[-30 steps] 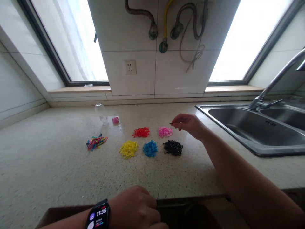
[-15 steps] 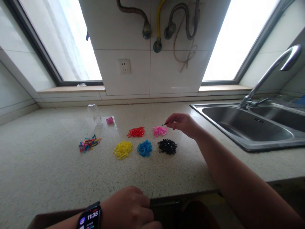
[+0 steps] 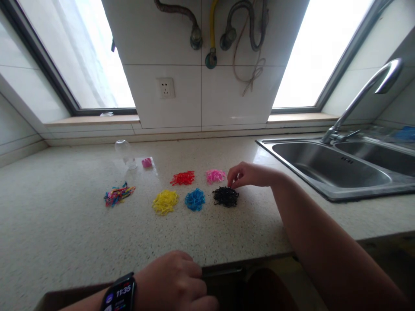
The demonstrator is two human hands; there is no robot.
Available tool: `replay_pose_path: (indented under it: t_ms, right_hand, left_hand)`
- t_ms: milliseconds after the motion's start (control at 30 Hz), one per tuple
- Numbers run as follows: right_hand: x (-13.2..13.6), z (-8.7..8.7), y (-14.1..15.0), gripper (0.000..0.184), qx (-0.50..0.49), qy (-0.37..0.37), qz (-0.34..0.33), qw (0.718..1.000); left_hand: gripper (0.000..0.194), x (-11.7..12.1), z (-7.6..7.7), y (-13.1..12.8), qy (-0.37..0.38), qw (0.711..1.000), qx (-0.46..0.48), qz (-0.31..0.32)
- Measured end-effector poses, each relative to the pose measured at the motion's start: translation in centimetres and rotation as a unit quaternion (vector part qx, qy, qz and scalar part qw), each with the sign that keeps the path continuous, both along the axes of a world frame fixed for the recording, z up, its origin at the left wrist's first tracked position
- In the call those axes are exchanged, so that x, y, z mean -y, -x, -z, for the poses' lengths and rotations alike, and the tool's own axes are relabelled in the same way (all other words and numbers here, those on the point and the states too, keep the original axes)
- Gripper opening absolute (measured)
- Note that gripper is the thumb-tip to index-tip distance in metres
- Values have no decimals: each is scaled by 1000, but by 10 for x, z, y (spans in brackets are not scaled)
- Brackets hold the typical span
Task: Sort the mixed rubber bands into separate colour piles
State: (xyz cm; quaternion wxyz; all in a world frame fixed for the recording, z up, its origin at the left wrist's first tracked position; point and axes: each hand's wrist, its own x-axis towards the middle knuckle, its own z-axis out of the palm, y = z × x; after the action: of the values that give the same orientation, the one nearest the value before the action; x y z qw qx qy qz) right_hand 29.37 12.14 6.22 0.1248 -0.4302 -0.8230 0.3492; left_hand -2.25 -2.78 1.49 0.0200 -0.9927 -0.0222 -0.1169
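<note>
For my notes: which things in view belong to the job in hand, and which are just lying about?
Likely in the job:
black pile, at the fingertips of the right hand
pink pile, red pile, blue pile and yellow pile, nearby
mixed-colour pile, left of them

Apparently just about:
clear container and pink object, untouched, role uncertain
sink and faucet
wall socket

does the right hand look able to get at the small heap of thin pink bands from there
Probably yes: the right hand, down at the heap of thin black bands, is right beside the small heap of thin pink bands, and nothing visible stands between the two.
</note>
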Motion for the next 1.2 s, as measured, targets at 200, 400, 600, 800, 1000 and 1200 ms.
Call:
replay_pose_path:
  t_ms: [200, 400, 600, 800, 1000, 1200]
  right_hand:
    - [-2, 6, -1, 18, 13, 7, -38, 999]
    - [0, 4, -1, 22, -11, 9, -12, 1000]
    - [-10, 16, -3, 27, -90, -4, 113, 990]
    - [-28, 36, -9, 32, -58, -45, 197, 978]
    - [-36, 42, -15, 37, -60, -20, 238, 969]
    - [-36, 42, -18, 38, -92, -3, 253, 963]
  left_hand:
    - [6, -1, 2, -1, -6, 1000, 20, 2]
    - [9, -1, 3, 0, -4, 1000, 25, 5]
    - [12, 0, 3, 0, 0, 1000, 27, 2]
    - [8, 0, 4, 1, 7, 999, 38, 8]
    - [5, -2, 5, 1, 16, 999, 35, 15]
    - [9, -11, -5, 5, 125, 991, 42, 12]
